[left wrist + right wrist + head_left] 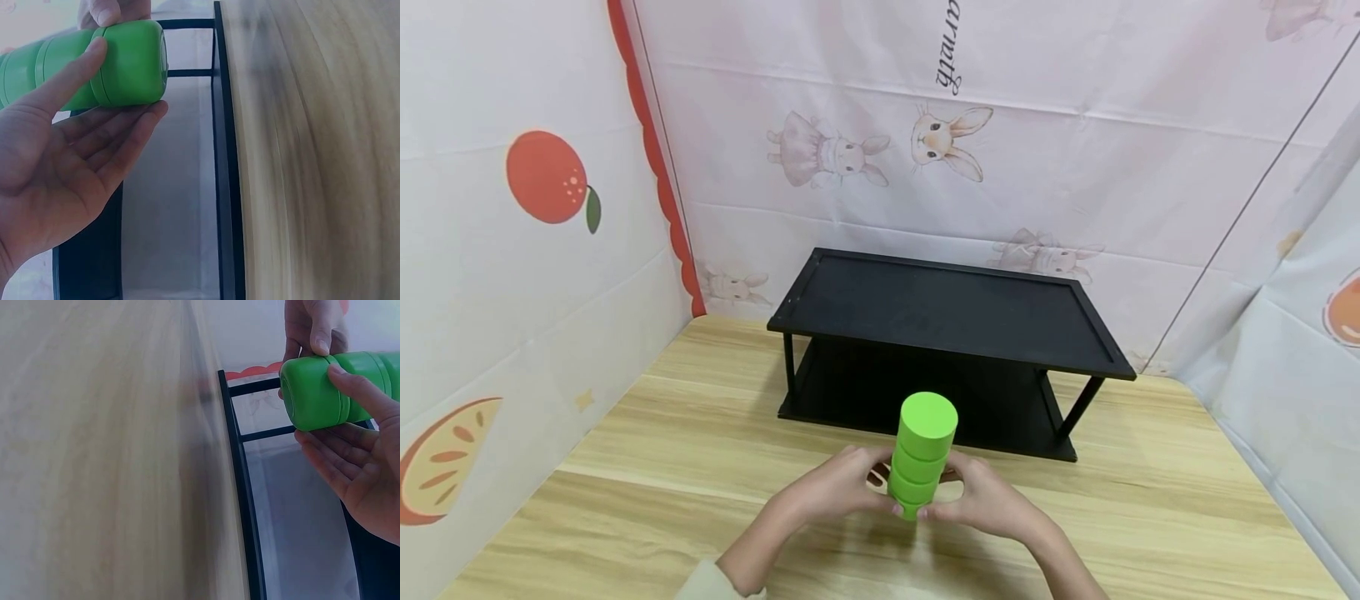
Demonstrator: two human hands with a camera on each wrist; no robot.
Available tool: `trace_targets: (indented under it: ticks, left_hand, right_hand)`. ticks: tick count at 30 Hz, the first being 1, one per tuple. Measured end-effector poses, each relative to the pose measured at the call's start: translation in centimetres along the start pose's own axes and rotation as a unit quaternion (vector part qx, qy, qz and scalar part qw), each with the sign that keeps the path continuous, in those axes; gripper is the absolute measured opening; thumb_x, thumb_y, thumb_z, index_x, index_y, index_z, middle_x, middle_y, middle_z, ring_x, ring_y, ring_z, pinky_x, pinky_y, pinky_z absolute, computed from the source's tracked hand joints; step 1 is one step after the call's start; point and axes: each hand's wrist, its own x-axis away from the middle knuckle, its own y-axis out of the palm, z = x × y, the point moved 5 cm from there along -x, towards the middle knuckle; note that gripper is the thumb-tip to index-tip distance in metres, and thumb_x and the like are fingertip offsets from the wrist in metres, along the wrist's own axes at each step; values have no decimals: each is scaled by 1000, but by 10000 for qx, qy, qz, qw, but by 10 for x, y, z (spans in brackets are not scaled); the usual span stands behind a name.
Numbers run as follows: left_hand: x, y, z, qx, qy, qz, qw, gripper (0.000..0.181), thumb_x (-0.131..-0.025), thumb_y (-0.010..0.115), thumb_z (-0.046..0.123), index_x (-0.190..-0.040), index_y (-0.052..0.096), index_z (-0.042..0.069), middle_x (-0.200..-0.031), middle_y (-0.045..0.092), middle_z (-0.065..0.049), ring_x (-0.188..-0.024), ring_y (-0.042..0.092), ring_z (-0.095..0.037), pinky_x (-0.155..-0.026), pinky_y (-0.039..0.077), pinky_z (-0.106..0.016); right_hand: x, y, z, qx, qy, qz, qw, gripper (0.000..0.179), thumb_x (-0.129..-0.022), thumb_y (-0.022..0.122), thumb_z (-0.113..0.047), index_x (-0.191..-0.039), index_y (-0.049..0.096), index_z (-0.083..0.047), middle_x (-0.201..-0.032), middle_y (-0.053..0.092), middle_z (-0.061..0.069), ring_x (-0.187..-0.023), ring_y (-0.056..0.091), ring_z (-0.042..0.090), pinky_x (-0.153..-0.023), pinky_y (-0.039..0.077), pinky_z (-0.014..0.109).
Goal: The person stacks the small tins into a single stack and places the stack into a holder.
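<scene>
A bright green cylindrical container with grooved rings stands upright between the two hands, in front of a black two-tier shelf. The left hand grips its lower part from the left, thumb in front and fingers behind. From the opposite side the right hand holds it the same way, the thumbs close together near the base. In the left wrist view, a gap shows between the container's bottom end and the wooden tabletop. The right wrist view shows the right thumb pressed on the green side.
The shelf's lower board lies on the table behind the hands, with thin posts holding the upper board. Fabric printed with rabbits hangs behind it. Fruit-printed sheets close off the left and right sides.
</scene>
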Motion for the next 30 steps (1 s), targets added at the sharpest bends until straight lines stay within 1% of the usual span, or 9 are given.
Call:
trace_targets:
  ticks: [8, 11, 15, 18, 19, 25, 30]
  left_hand:
    - [-1, 0, 1, -45, 68, 21, 10000, 44, -71, 80, 16, -109, 59, 13, -101, 60, 9, -90, 57, -6, -79, 48, -22]
    - [-1, 0, 2, -60, 71, 58, 9999, 45, -71, 80, 17, -110, 59, 13, -102, 60, 10, -90, 57, -5, -80, 48, -23]
    - [-1, -1, 2, -59, 47, 101, 9999, 46, -70, 80, 16, -111, 59, 12, -103, 60, 10, -90, 57, -5, -81, 47, -24]
    - [-1, -2, 2, -31, -1, 114, 9999, 47, -70, 80, 16, -112, 59, 12, -102, 60, 10, -90, 57, -6, -81, 47, -24]
    - [-2, -2, 2, -16, -6, 113, 9999, 47, -71, 80, 16, -112, 59, 12, -102, 60, 10, -90, 57, -6, -81, 47, -25]
    - [-4, -5, 4, -32, 14, 125, 9999, 45, -72, 79, 14, -111, 59, 9, -101, 60, 7, -90, 57, -7, -80, 48, -24]
    - [-7, -8, 6, -101, 2, 160, 9998, 44, -72, 79, 14, -110, 59, 5, -100, 60, 5, -89, 58, -9, -79, 48, -22]
  right_hand:
    - [-1, -1, 0, 101, -75, 62, 9999, 46, -73, 78, -30, -113, 58, -19, -105, 60, -11, -97, 57, 11, -84, 47, 37]
    - [0, -4, -17, 69, -68, 82, 9999, 43, -73, 78, -20, -111, 59, -14, -103, 61, -9, -95, 57, 11, -84, 48, 40]
    - [-1, -5, -22, 26, -78, 111, 9999, 42, -72, 78, -10, -110, 60, -11, -102, 62, -7, -95, 58, 11, -83, 47, 43]
    - [-3, -3, -5, 11, -113, 107, 9999, 44, -73, 78, -17, -112, 59, -16, -104, 61, -9, -96, 57, 11, -84, 47, 41]
    - [-3, -3, -3, 14, -142, 105, 9998, 44, -73, 78, -20, -112, 58, -17, -105, 61, -10, -96, 57, 11, -84, 47, 40]
    - [-5, -7, -3, 40, -233, 107, 9997, 43, -74, 77, -27, -111, 58, -16, -104, 61, -10, -95, 58, 12, -83, 48, 39]
    - [-8, -12, -5, 154, -207, 114, 9996, 44, -74, 77, -31, -112, 59, -17, -104, 61, -11, -95, 58, 11, -82, 48, 39]
